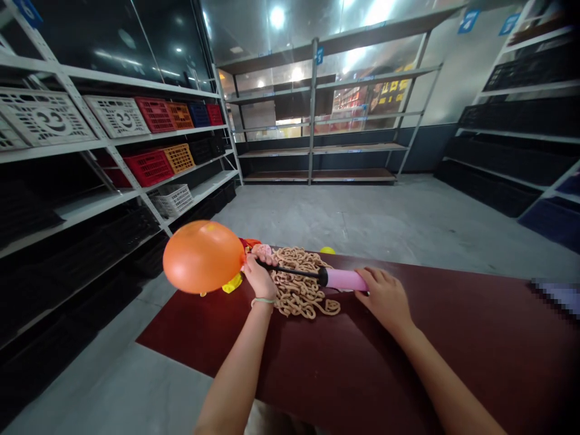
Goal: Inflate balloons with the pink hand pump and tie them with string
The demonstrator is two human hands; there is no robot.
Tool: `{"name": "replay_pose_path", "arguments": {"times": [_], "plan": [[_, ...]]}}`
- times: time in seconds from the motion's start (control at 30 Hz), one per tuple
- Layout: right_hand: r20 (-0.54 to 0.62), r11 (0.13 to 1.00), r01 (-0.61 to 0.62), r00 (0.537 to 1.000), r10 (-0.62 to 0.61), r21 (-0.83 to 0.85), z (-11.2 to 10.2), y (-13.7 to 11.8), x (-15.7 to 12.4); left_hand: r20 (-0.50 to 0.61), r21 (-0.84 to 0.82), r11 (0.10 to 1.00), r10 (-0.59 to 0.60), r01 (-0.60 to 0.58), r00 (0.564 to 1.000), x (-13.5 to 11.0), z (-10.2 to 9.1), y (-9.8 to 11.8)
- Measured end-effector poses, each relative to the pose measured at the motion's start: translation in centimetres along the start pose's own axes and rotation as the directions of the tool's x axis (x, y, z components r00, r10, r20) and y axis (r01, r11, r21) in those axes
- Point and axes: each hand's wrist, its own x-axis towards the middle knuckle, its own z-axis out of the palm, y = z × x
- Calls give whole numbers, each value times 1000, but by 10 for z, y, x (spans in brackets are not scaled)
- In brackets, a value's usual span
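Observation:
A large orange balloon, round and inflated, hangs at the left over the table. My left hand is closed around its neck, where it meets the black nozzle end of a hand balloon pump. The pump lies level across the view, its black rod drawn out of the pink barrel. At the barrel's right end, my right hand is wrapped round it. Below and behind the pump is a heap of tan rope. Yellow limp balloons lie beside my left hand, partly hidden.
The dark red table carries the rope and a blurred pale object at its right edge. Shelves with crates line the left wall. A yellow round thing shows past the far table edge.

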Motion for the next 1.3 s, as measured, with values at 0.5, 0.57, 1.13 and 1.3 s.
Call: {"name": "replay_pose_path", "arguments": {"times": [0.5,0.57,1.13,1.3], "plan": [[68,977,123,988,-137,174,-8,-68,-7,121,64,991,-125,118,985,-33,8,-25],[90,983,130,986,-142,127,-6,-58,-6,112,56,993,-107,101,988,-27,6,-22],[88,986,31,995,-46,164,-10,-55,-4,88,59,996,-71,66,994,-36,17,-17],[77,988,83,993,-93,130,-12,-64,0,155,52,997,-69,62,985,-43,19,-21]]}}
